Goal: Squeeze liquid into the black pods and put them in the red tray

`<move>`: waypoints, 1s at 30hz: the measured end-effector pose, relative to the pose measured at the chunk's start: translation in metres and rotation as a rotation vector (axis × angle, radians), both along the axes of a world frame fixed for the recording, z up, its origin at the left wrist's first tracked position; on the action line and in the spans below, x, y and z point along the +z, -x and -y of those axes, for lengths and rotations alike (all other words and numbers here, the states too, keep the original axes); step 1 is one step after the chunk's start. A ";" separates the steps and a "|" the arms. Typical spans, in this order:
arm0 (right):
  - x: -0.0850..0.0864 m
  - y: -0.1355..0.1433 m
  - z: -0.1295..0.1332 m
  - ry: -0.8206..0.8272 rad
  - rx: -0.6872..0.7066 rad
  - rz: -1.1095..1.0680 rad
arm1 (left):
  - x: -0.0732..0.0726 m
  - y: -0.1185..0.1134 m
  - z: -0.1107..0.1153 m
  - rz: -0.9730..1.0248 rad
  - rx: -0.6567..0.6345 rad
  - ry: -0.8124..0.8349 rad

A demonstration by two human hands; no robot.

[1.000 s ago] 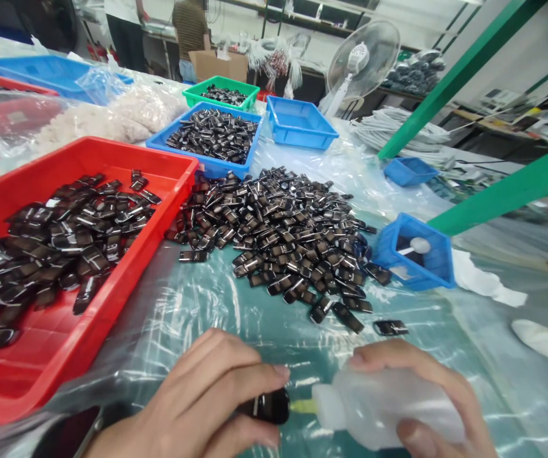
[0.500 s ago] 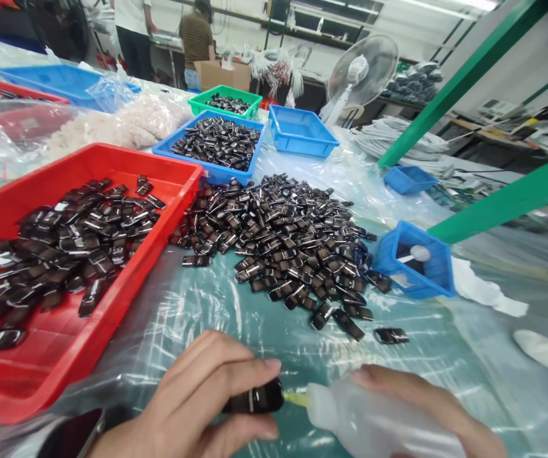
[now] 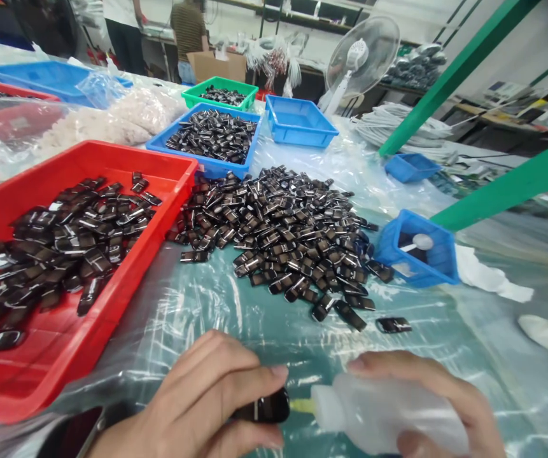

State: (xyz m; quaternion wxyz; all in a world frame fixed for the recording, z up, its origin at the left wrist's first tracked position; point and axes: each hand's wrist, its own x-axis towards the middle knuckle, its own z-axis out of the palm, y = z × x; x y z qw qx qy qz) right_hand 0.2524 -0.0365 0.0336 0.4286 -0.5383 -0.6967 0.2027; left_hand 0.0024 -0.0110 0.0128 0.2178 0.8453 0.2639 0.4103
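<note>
My left hand is closed around a small glossy black plastic piece, its rounded end facing right. In my right hand lies a translucent white squeeze bottle, tipped sideways. The bottle's yellowish nozzle points at the end of the piece; whether they touch I cannot tell. Beyond both hands spreads a big pile of similar black pieces. One loose black piece lies apart, above the bottle.
A red tray with black pieces stands at left. Behind the pile are a filled blue tray, a green tray and another blue tray. At right sit a small blue bin and green posts. Two people stand far back.
Both hands have shifted slightly right within the view, still holding the black piece and the bottle. The bottle lies a little more level. The camera view has moved slightly.
</note>
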 end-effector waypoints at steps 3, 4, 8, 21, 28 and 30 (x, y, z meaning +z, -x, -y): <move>-0.004 -0.006 0.001 -0.029 0.014 0.047 | -0.002 0.002 0.003 -0.019 -0.033 0.065; -0.005 -0.007 0.001 -0.037 0.013 0.066 | -0.002 0.002 0.004 -0.037 -0.044 0.082; -0.005 -0.007 -0.002 -0.025 0.053 0.070 | 0.001 0.004 0.005 -0.083 -0.046 0.070; 0.004 -0.013 -0.006 0.100 0.195 -0.023 | 0.002 0.002 0.005 -0.082 -0.021 -0.013; 0.004 -0.009 -0.009 0.216 0.266 -0.173 | 0.002 0.000 0.007 -0.088 -0.013 -0.004; 0.005 -0.009 -0.010 0.224 0.271 -0.167 | 0.002 -0.002 0.008 -0.063 0.024 0.003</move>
